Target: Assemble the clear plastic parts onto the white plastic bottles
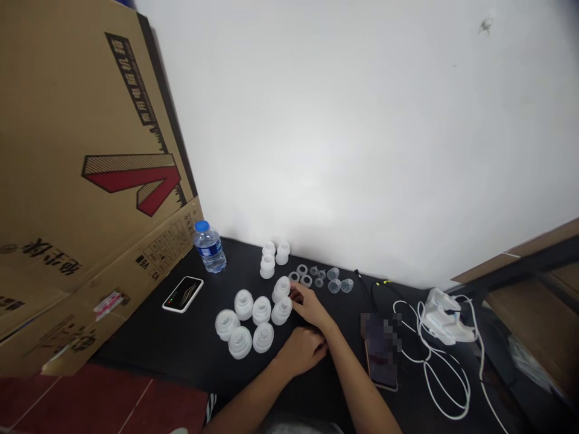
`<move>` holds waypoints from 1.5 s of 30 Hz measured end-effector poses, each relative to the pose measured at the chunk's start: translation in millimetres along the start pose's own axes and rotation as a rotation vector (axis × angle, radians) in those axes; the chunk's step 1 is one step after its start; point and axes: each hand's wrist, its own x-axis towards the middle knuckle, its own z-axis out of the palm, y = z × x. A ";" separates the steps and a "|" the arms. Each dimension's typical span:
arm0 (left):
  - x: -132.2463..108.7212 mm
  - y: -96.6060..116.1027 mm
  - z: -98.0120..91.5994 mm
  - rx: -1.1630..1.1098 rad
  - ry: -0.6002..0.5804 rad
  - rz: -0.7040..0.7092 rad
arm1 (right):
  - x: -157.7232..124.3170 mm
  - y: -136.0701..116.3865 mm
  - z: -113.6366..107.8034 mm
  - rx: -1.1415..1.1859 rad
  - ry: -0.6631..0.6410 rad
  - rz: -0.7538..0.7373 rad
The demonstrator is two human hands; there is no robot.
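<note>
On the black table top, my right hand reaches to two white ringed plastic parts, an upper one and a lower one. Its fingertips are at their right edges, fingers apart, with no grip around either visible. My left hand lies curled on the table, just under my right wrist; the inside of its fingers is hidden. Left of the hands stand several more wide white parts. Farther back are narrower white collars, clear flat rings, small clear valve-like pieces and clear round caps.
A water bottle and a white-edged device are at the left, beside a large cardboard box. To the right lie a phone, a looped white cable and a white adapter. A white wall rises behind.
</note>
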 end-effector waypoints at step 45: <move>-4.5 7.0 -10.0 -0.045 0.201 0.086 | -41.6 24.4 -37.3 -0.456 0.585 0.083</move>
